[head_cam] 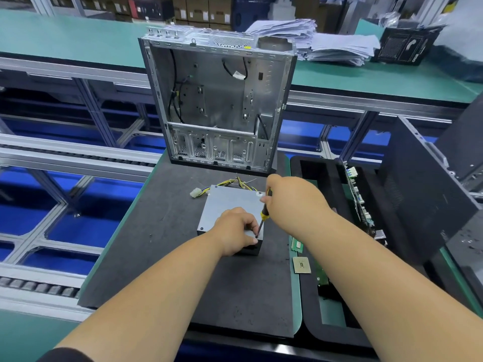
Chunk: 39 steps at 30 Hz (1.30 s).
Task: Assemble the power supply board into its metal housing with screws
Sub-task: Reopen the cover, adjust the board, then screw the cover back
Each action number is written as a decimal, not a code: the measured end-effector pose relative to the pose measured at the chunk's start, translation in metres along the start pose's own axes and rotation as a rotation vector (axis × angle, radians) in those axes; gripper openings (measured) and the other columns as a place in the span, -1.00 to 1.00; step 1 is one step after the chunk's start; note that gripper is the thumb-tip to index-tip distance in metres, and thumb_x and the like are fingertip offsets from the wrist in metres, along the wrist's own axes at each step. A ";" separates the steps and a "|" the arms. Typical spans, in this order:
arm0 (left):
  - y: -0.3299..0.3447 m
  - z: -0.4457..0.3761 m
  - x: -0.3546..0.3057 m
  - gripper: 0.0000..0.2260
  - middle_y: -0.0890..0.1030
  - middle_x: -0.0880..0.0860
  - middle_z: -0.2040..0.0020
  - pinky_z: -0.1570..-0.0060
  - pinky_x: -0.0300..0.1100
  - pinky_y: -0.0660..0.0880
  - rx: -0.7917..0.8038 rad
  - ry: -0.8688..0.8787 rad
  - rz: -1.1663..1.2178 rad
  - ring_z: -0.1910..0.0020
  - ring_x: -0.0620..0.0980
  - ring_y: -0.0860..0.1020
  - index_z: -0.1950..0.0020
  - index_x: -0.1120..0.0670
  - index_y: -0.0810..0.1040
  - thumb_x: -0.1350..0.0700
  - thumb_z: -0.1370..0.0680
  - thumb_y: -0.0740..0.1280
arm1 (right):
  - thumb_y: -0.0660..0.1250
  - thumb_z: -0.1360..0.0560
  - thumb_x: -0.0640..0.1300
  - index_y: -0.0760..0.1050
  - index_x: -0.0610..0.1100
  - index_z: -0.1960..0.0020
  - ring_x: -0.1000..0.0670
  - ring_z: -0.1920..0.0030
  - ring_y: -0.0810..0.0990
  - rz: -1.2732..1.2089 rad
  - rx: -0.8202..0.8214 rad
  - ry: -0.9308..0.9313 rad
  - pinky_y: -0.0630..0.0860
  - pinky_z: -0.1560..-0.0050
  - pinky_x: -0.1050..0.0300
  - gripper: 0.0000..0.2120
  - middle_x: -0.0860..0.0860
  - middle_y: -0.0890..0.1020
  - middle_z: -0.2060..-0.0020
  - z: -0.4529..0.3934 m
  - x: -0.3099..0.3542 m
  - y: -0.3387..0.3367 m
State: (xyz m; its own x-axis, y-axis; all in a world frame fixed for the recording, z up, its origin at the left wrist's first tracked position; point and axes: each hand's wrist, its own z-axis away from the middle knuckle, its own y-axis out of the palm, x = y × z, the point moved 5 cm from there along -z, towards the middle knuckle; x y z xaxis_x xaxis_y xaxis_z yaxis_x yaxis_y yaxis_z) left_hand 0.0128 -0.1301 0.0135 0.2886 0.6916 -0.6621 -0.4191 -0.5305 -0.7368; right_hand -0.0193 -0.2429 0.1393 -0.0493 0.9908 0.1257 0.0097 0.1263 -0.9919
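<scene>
We see the grey metal power supply housing (230, 212) sitting on a dark foam mat (162, 257) on the green table (296, 320), just in front of an open, upright computer case (217, 100) that stands at the far edge of the mat. A bundle of yellow and black wires (230, 182) with a white connector (196, 192) comes out of the housing's far side.

Our left hand (236, 231) rests on the near right part of the housing's top, its grip narrow, with fingertips pinched close around the screwdriver tip; whether they hold a screw we cannot tell. Our right hand (292, 197) has its grip closed around the black and yellow handle of a screwdriver (264, 214), which tilts down and toward us so that its tip meets the near right corner of the housing top.

A screw head shows at the housing's near left corner (201, 228). A small loose screw (150, 235) lies on the mat to the left, apart from the housing. To the right, a black tray (311, 333) holds a green circuit board (359, 199) standing on edge, and a square processor chip (302, 265) lies beside it.
</scene>
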 end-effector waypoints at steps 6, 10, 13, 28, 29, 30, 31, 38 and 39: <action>-0.003 0.007 0.001 -0.84 0.53 0.00 -0.04 -0.16 -0.21 0.41 -0.010 0.059 0.052 -0.09 -0.02 0.45 0.05 -0.02 0.59 0.16 -0.43 0.50 | 0.22 -0.61 0.03 0.31 -0.08 0.04 -0.09 0.15 0.44 0.000 0.005 0.060 0.35 0.24 0.08 -0.80 0.01 0.41 0.28 -0.002 0.006 -0.002; -0.035 0.028 0.033 -0.70 0.56 -0.13 -0.03 -0.02 -0.55 0.31 -0.169 0.070 0.255 -0.01 -0.22 0.48 -0.11 -0.09 0.56 0.22 -0.46 0.44 | 0.24 -0.56 0.01 0.42 -0.08 0.10 -0.08 0.23 0.50 -0.169 -0.104 0.148 0.30 0.36 0.11 -0.83 0.01 0.52 0.28 0.003 -0.008 -0.010; -0.066 0.046 0.080 -0.73 0.57 -0.06 0.04 -0.01 -0.42 0.38 -0.392 -0.053 0.268 0.09 -0.16 0.51 -0.07 -0.07 0.57 0.27 -0.48 0.40 | 0.26 -0.55 0.04 0.45 -0.03 0.13 0.01 0.32 0.51 -0.406 -0.256 0.244 0.33 0.39 0.12 -0.84 0.07 0.57 0.37 0.009 -0.016 -0.009; -0.089 0.087 0.227 -0.78 0.53 -0.04 0.01 0.08 -0.16 0.46 -0.227 -0.485 -0.122 0.08 -0.03 0.53 -0.07 -0.03 0.54 0.10 -0.47 0.47 | 0.24 -0.58 -0.33 0.52 -0.22 -0.10 0.02 0.31 0.63 -1.893 0.136 0.575 0.53 0.22 0.22 -0.85 -0.14 0.70 0.16 -0.021 0.067 0.088; -0.087 0.086 0.229 -0.80 0.52 -0.04 0.02 0.08 -0.16 0.47 -0.231 -0.472 -0.123 0.09 -0.03 0.53 -0.07 -0.03 0.54 0.08 -0.48 0.46 | 0.23 -0.58 -0.35 0.53 -0.23 -0.13 0.02 0.30 0.64 -1.892 0.141 0.573 0.55 0.22 0.23 -0.83 -0.13 0.70 0.16 -0.022 0.071 0.091; -0.086 0.085 0.230 -0.82 0.52 -0.04 0.04 0.10 -0.16 0.46 -0.248 -0.457 -0.119 0.10 -0.03 0.52 -0.06 -0.02 0.54 0.06 -0.50 0.45 | 0.22 -0.58 -0.36 0.53 -0.23 -0.15 0.02 0.29 0.64 -1.888 0.147 0.575 0.56 0.22 0.24 -0.81 -0.12 0.71 0.18 -0.023 0.075 0.094; -0.086 0.083 0.231 -0.85 0.53 -0.03 0.05 0.13 -0.16 0.46 -0.271 -0.445 -0.115 0.12 -0.02 0.52 -0.04 -0.01 0.53 0.04 -0.51 0.43 | 0.21 -0.59 -0.37 0.53 -0.24 -0.16 0.02 0.29 0.64 -1.880 0.148 0.580 0.57 0.23 0.24 -0.79 -0.11 0.71 0.20 -0.023 0.078 0.095; -0.084 0.067 0.227 -0.87 0.48 0.01 0.09 0.30 -0.13 0.32 -0.291 -0.403 -0.251 0.23 0.05 0.46 0.13 0.03 0.41 0.06 -0.60 0.27 | 0.22 -0.57 -0.37 0.51 -0.25 -0.17 0.00 0.28 0.65 -1.818 0.095 0.569 0.56 0.22 0.22 -0.79 -0.11 0.72 0.23 -0.014 0.075 0.101; -0.084 0.066 0.223 -0.87 0.48 0.03 0.08 0.29 -0.12 0.33 -0.293 -0.398 -0.255 0.22 0.06 0.46 0.13 0.04 0.42 0.07 -0.60 0.27 | 0.25 -0.54 -0.36 0.51 -0.25 -0.15 0.00 0.27 0.65 -1.789 0.085 0.557 0.55 0.23 0.22 -0.79 -0.11 0.72 0.22 -0.011 0.072 0.099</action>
State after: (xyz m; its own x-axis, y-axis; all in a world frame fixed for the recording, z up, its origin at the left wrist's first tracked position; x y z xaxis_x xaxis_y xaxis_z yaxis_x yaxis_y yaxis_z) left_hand 0.0559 0.1008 -0.0638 -0.0216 0.9178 -0.3964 -0.1055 -0.3964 -0.9120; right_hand -0.0105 -0.1587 0.0505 0.3451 -0.3909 0.8533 0.2767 0.9111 0.3055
